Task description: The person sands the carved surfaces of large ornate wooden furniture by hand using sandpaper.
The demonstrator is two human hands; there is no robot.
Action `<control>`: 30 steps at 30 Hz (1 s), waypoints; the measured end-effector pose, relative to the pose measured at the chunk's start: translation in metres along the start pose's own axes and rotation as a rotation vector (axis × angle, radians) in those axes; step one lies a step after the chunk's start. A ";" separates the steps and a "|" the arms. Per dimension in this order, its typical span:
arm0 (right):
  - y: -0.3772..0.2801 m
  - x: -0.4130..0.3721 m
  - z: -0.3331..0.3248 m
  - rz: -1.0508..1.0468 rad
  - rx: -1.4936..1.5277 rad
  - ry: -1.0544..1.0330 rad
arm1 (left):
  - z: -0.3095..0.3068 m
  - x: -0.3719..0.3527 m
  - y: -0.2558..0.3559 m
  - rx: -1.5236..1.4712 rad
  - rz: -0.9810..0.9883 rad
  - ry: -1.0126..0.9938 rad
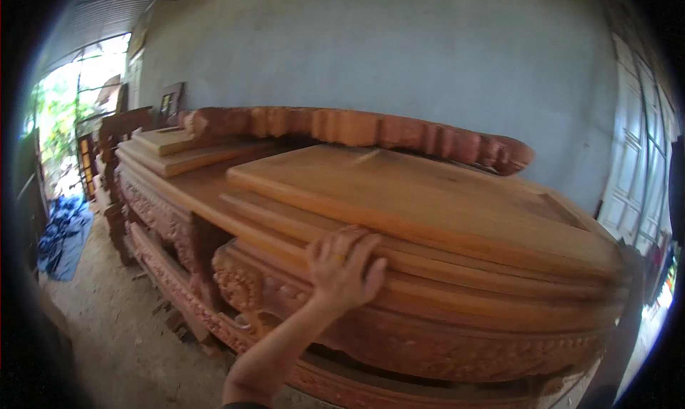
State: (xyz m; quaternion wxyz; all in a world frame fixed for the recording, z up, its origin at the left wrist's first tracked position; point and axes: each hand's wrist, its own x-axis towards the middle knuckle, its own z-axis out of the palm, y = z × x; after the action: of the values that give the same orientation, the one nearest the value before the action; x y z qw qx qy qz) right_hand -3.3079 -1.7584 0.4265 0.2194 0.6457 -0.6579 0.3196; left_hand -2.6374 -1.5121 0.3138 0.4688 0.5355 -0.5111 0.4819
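My left hand [346, 266] rests on the front edge of a stack of flat wooden panels, fingers apart and a ring on one finger. Its fingertips reach the side of the top panel [428, 188], a broad, smooth board with a raised border. The panels lie on a large wooden cabinet or table [442, 348] with carved floral relief along its front. At the far right, my right hand [631, 263] is a dark blur beside the panels' right end; its fingers cannot be made out.
A long, scalloped wooden piece [342, 125] lies behind the panels against the grey wall [385, 45]. Smaller boards [193, 152] are stacked at the left. Blue sheeting [66, 230] lies on the dusty floor [121, 330]. White door panels [635, 138] stand at the right.
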 end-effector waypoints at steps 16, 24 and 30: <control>-0.519 -0.017 0.031 -0.666 0.393 -0.385 | 0.035 -0.032 -0.005 -0.306 -0.053 0.153; -0.786 -0.131 -0.009 -1.077 0.620 -0.718 | 0.046 -0.038 -0.003 -0.298 -0.031 0.165; -0.806 -0.168 -0.057 -1.165 0.526 -0.860 | 0.040 -0.039 -0.008 -0.314 -0.018 0.042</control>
State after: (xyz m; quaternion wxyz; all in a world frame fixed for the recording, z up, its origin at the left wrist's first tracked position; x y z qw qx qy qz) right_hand -2.5059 -1.5682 0.4596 -0.0834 0.9862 -0.1415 0.0193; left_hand -2.6282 -1.5482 0.2713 0.5616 0.4498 -0.5654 0.4032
